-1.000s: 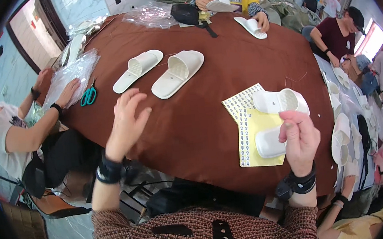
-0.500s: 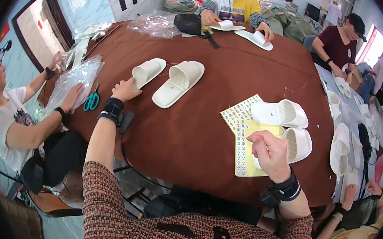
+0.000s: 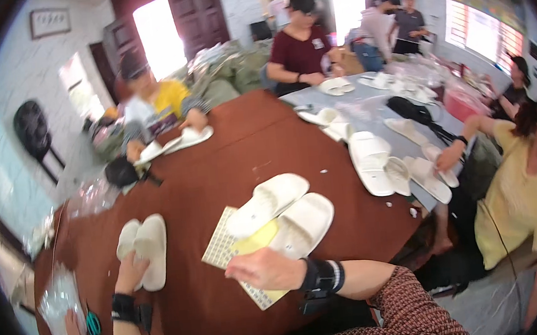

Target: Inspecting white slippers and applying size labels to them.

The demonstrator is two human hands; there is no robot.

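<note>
On the left of the brown table, my left hand (image 3: 132,272) is closed on a pair of white slippers (image 3: 154,251) lying side by side; its fingertips are partly hidden between them. My right hand (image 3: 268,269) hovers above yellow and white sticker sheets (image 3: 259,297), thumb and fingers drawn together and slightly blurred. Anything pinched there is too small to make out. Just beyond that hand, a second pair of white slippers (image 3: 311,218) rests partly on the sheets, soles down, toe straps away from me.
Teal scissors (image 3: 92,324) and clear plastic bags (image 3: 61,300) lie at the left, near another person's hand (image 3: 72,328). Across the brown table (image 3: 217,162) a person in yellow handles slippers. More slippers (image 3: 370,165) cover the grey table at right, where other people work.
The view has swung right. The left pair of slippers, formerly apart, now lies together under my left hand. My right hand has turned, its fingers now pointing left over the sheets.
</note>
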